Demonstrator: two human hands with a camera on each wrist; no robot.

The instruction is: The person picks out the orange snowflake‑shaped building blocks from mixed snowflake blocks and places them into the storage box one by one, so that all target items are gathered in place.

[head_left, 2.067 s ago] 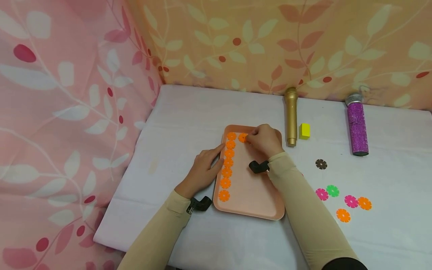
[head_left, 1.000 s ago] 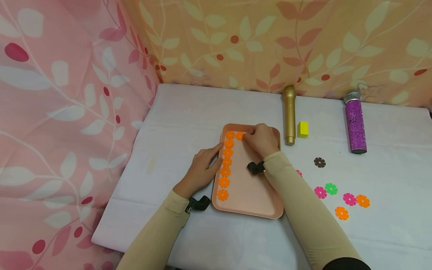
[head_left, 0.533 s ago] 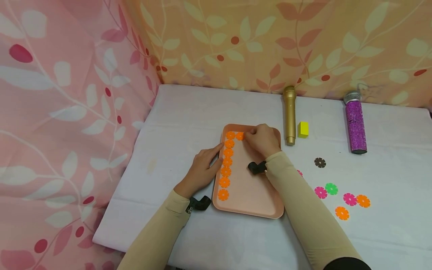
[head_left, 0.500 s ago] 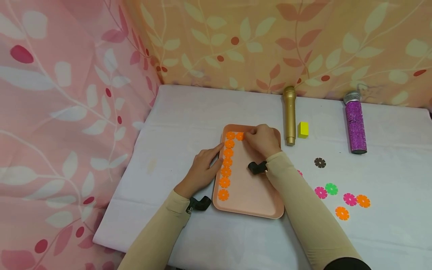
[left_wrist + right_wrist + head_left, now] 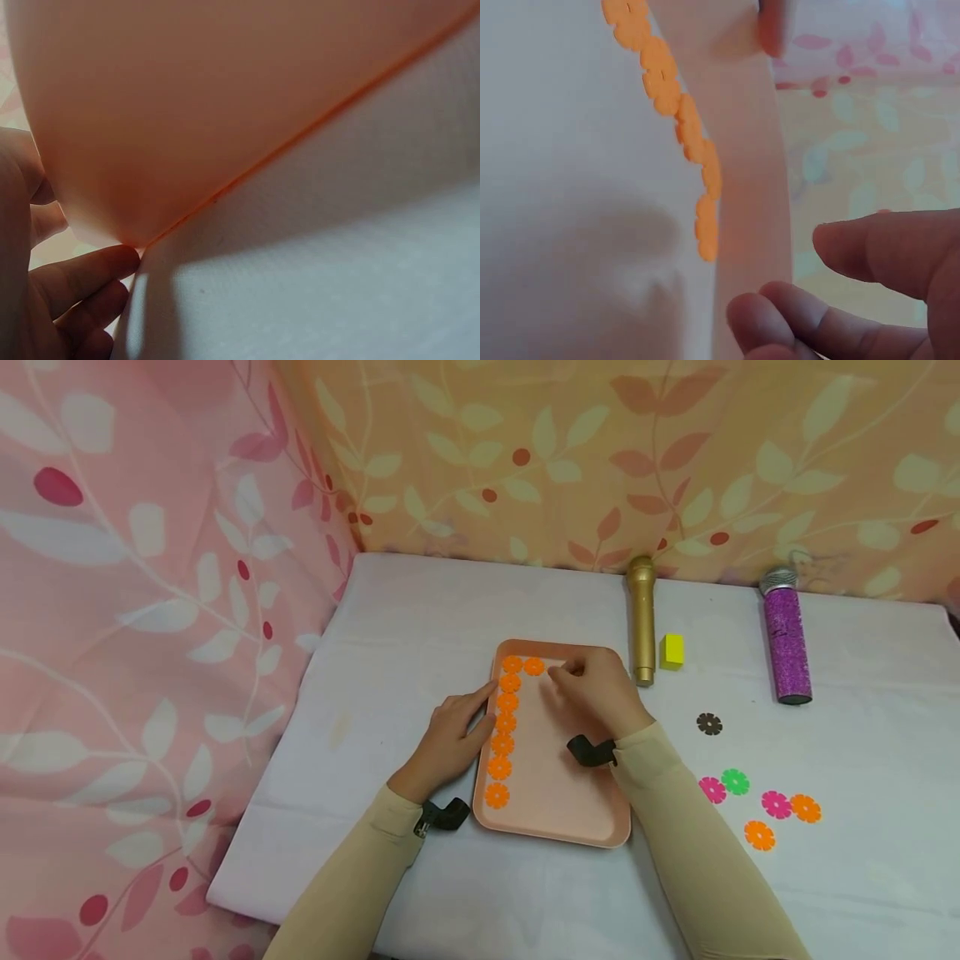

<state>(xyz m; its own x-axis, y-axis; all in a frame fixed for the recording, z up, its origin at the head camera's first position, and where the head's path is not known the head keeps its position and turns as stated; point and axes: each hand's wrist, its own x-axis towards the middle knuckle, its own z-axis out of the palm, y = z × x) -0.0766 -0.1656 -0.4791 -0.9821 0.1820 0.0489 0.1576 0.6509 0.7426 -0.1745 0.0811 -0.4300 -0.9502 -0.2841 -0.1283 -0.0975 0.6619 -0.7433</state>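
A shallow peach tray (image 5: 558,802) lies on the white cloth with a column of several orange flower-shaped discs (image 5: 502,745) along its left side. One more orange disc (image 5: 534,667) sits beside the topmost one, at the far end. My left hand (image 5: 446,739) rests against the tray's left rim; in the left wrist view its fingers (image 5: 90,277) touch the tray's outer wall. Just right of the newest disc, my right hand (image 5: 600,689) hovers over the tray. Its thumb and fingers (image 5: 761,319) stand apart in the right wrist view, nothing between them.
Behind the tray's right side lie a gold microphone (image 5: 642,622) and a yellow block (image 5: 672,652). Farther right is a purple glittery microphone (image 5: 787,643). Loose discs, brown (image 5: 709,724), green (image 5: 736,782), pink (image 5: 777,804) and orange (image 5: 760,836), lie right of the tray.
My right hand pinched the orange disc at the tray's far end, shifted it left beside the top of the column, then let go and drew back right. My left hand stayed at the rim.
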